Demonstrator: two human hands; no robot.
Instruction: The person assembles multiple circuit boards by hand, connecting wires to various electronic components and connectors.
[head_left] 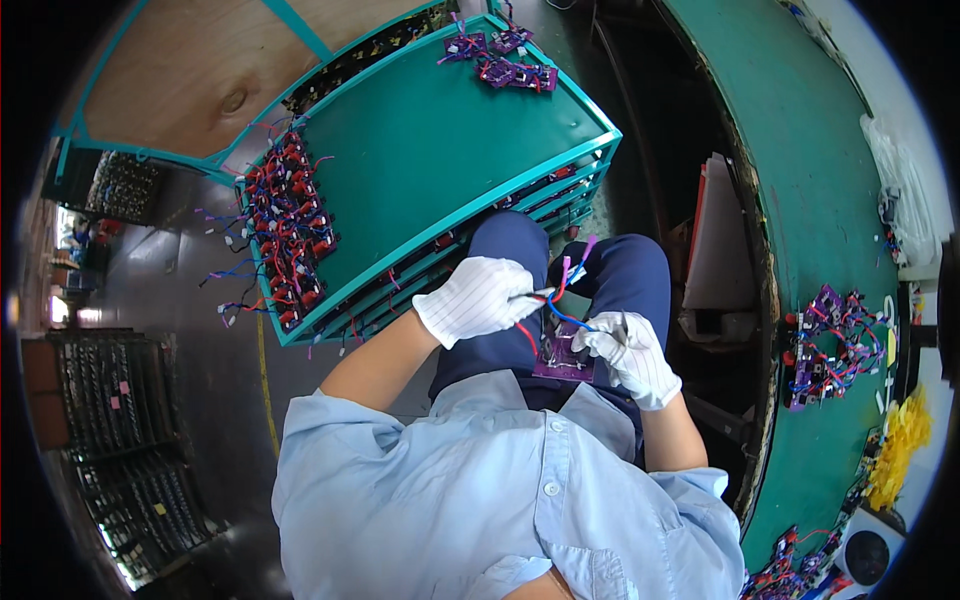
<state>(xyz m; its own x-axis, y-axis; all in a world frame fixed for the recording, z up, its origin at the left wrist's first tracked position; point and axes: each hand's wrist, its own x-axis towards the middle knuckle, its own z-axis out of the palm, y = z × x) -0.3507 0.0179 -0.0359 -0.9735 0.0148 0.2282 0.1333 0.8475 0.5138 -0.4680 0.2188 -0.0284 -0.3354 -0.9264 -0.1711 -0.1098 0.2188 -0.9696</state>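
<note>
Both my hands wear white, thinly striped gloves and meet above my lap. My left hand is closed in a pinch on the wires, a red and a blue lead with pale connector ends. These belong to a purple circuit board, which hangs just over my thighs. At the board's right edge my right hand is closed on it, near where the blue wire runs down. Its fingertips partly cover that edge, so the exact grip is hard to see. Another red wire curves below my left hand.
Ahead stands a green-topped, teal-framed rack with boards on lower shelves. Many wired boards crowd its left end; several boards lie at its far corner. On the right, a green workbench carries more boards and yellow material.
</note>
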